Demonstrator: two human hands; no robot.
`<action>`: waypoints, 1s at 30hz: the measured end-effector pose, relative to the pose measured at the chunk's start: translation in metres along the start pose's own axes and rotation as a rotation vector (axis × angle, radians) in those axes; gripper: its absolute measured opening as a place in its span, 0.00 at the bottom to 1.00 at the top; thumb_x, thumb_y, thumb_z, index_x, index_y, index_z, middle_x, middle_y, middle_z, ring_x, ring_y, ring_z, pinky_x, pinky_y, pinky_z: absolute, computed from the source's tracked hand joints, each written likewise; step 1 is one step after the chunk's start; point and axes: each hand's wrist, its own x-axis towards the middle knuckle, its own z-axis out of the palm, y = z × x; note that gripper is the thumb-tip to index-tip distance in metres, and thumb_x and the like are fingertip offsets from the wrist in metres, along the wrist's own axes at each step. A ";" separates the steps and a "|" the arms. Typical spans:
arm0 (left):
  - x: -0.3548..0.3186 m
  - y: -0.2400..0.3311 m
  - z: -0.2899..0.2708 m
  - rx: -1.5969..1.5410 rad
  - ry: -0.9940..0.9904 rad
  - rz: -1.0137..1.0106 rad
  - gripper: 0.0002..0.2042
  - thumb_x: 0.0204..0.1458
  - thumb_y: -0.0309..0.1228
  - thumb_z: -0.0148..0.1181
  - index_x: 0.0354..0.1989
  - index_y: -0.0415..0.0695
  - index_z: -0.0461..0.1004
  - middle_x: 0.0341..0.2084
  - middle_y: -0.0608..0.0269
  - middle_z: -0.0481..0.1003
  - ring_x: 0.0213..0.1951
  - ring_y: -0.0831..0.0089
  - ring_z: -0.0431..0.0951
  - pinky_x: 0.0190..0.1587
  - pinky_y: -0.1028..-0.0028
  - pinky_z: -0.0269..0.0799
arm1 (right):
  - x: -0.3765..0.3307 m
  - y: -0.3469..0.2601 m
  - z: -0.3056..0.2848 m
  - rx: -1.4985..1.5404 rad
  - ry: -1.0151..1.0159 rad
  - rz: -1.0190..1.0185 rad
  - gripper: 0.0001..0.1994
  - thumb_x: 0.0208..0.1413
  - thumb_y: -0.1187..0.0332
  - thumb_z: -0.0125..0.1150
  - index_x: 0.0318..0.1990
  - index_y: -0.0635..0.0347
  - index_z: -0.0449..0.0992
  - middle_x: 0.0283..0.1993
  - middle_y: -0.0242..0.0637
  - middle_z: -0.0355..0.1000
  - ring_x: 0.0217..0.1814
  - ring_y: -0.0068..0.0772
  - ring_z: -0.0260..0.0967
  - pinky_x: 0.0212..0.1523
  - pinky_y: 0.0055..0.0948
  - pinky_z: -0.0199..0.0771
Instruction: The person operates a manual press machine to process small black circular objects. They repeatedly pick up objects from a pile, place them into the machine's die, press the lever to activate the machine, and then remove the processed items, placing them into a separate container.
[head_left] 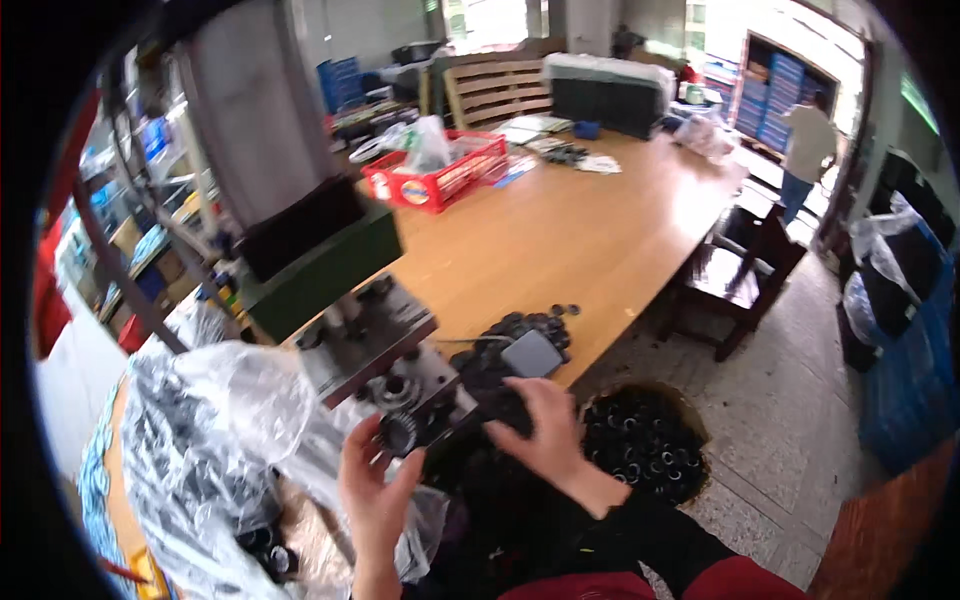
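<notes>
Black ring [398,432] pinched in my left hand [375,492] beside the press [385,350]; right hand [540,430] spread, probably on parts [520,335], at the table edge [640,300]

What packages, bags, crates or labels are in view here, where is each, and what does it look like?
Red crate: far left of the wooden table, rectangular, with a round blue-and-white label on its end.
Clear plastic bag: lower left, beside the left hand, crumpled, holding dark parts.
Blue bins: shelved at the far right wall.
</notes>
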 end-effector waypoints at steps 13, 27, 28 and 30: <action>0.064 0.006 0.010 0.612 -0.012 0.225 0.22 0.41 0.29 0.72 0.46 0.37 0.75 0.36 0.50 0.78 0.37 0.57 0.79 0.42 0.66 0.73 | -0.151 0.198 -0.112 -0.545 -0.272 0.557 0.37 0.58 0.52 0.60 0.69 0.60 0.55 0.72 0.48 0.51 0.73 0.52 0.46 0.70 0.48 0.48; 0.043 -0.003 0.008 0.435 0.040 0.154 0.27 0.43 0.21 0.69 0.53 0.36 0.67 0.55 0.53 0.62 0.48 0.65 0.74 0.50 0.70 0.73 | -0.047 0.110 -0.064 -0.339 -0.199 0.212 0.25 0.63 0.59 0.54 0.65 0.60 0.63 0.67 0.45 0.59 0.71 0.47 0.52 0.68 0.44 0.54; 0.041 0.000 0.005 0.447 0.003 0.136 0.26 0.43 0.22 0.69 0.53 0.35 0.68 0.55 0.53 0.61 0.48 0.65 0.74 0.50 0.70 0.73 | -0.048 0.111 -0.065 -0.335 -0.199 0.245 0.25 0.63 0.60 0.54 0.64 0.60 0.63 0.67 0.45 0.59 0.71 0.47 0.52 0.68 0.44 0.55; 0.041 0.006 0.001 0.667 -0.049 0.201 0.27 0.43 0.26 0.70 0.53 0.34 0.69 0.52 0.51 0.65 0.47 0.62 0.76 0.48 0.69 0.73 | -0.052 0.114 -0.067 -0.318 -0.196 0.310 0.24 0.63 0.60 0.54 0.64 0.60 0.64 0.67 0.45 0.60 0.70 0.47 0.53 0.67 0.44 0.56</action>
